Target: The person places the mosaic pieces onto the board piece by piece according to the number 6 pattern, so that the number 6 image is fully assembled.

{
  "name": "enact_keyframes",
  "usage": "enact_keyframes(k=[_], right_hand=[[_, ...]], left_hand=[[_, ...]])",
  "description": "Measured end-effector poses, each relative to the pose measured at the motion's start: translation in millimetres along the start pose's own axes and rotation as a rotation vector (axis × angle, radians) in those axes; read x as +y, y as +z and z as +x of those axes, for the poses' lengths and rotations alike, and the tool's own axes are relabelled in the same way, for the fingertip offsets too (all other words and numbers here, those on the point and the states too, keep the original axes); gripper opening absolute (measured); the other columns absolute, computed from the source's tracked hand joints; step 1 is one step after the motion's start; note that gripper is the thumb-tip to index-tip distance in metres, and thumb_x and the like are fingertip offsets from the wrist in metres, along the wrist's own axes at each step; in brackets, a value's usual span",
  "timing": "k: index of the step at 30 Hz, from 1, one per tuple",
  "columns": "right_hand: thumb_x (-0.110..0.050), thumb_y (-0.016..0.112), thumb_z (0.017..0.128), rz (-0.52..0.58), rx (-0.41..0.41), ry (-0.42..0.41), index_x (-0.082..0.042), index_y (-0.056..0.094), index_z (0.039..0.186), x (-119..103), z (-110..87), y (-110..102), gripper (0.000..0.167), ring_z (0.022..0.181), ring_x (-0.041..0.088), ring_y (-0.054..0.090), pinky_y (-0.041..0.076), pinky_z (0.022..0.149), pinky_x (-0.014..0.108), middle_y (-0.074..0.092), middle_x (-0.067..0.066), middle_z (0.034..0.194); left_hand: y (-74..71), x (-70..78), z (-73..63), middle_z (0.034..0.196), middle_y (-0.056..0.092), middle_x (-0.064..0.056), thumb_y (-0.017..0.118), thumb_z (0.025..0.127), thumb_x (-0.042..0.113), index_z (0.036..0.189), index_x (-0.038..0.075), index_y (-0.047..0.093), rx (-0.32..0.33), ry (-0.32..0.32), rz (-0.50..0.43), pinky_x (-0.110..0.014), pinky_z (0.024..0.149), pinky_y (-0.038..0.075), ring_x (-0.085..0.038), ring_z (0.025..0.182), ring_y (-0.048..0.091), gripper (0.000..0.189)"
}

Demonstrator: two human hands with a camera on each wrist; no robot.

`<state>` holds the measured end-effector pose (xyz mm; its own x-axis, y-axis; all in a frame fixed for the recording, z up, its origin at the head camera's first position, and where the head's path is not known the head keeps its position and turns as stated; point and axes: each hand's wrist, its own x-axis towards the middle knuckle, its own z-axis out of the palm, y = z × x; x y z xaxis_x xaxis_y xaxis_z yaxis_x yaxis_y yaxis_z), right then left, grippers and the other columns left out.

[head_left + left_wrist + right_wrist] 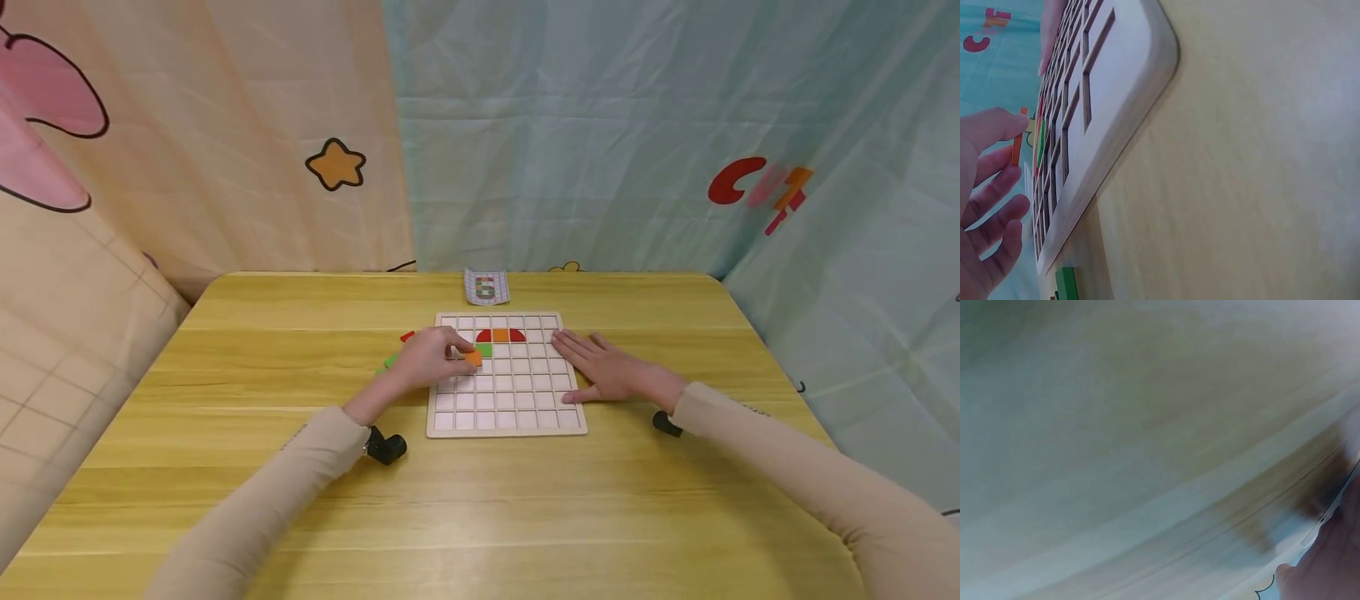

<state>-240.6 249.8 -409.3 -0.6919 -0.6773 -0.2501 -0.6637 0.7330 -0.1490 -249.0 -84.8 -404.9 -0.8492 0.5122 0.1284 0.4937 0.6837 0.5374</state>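
Observation:
A white grid board [506,423] with a wooden frame lies on the table. In its upper rows sit a red quarter-round tile [483,336], an orange square tile [500,335], a second red quarter-round tile [517,336] and a green square tile [484,350]. My left hand [429,358] pinches another orange square tile [473,358] between thumb and fingers over the board's left part; the left wrist view shows this orange tile [1019,139] edge-on, above the board. My right hand [611,372] rests with straight fingers on the board's right edge.
Left of the board, partly behind my left hand, lie a red piece [407,337] and a green piece [391,361]. A small printed pattern card [486,287] lies beyond the board near the table's [480,517] back edge. Curtains [600,142] hang behind.

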Motion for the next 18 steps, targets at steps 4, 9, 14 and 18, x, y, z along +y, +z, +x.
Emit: enact_keyframes(k=[4, 9, 14, 18], right_hand=[[-0.062, 0.048, 0.091, 0.0, 0.009, 0.003, -0.006, 0.005, 0.155, 0.4, 0.2, -0.7, 0.095, 0.15, 0.031, 0.001, 0.008, 0.116, 0.059, -0.002, 0.013, 0.163], [-0.062, 0.048, 0.091, -0.014, 0.015, -0.003, -0.004, 0.005, 0.155, -0.3, 0.2, 1.1, 0.096, 0.15, 0.032, 0.002, 0.009, 0.116, 0.06, 0.0, 0.014, 0.162], [-0.061, 0.048, 0.091, -0.016, 0.02, -0.015, -0.003, 0.006, 0.154, -2.5, -0.4, 3.3, 0.095, 0.15, 0.033, 0.003, 0.009, 0.116, 0.061, 0.001, 0.015, 0.162], [-0.062, 0.048, 0.091, -0.016, 0.027, -0.008, -0.004, 0.005, 0.154, -0.4, 0.0, 4.2, 0.095, 0.15, 0.032, 0.003, 0.008, 0.116, 0.06, 0.0, 0.014, 0.162]], left_hand=[[3.4, 2.9, 2.5, 0.098, 0.072, -0.001, 0.077, 0.081, 0.03, 0.105, 0.01, 0.075, -0.012, 0.007, -0.01, -0.023, 0.064, 0.044, -0.011, 0.073, 0.054, 0.031], [8.8, 5.7, 4.4, 0.102, 0.071, -0.001, 0.075, 0.083, 0.028, 0.107, 0.011, 0.074, -0.039, -0.007, -0.016, -0.023, 0.064, 0.043, -0.011, 0.073, 0.054, 0.03], [15.1, 6.2, 4.1, 0.101, 0.072, -0.002, 0.077, 0.082, 0.028, 0.106, 0.012, 0.075, -0.032, -0.001, 0.001, -0.022, 0.063, 0.042, -0.009, 0.073, 0.053, 0.029], [16.5, 6.9, 6.0, 0.099, 0.073, -0.001, 0.078, 0.08, 0.029, 0.104, 0.012, 0.076, -0.014, 0.007, 0.014, -0.021, 0.061, 0.04, -0.008, 0.07, 0.052, 0.029]])
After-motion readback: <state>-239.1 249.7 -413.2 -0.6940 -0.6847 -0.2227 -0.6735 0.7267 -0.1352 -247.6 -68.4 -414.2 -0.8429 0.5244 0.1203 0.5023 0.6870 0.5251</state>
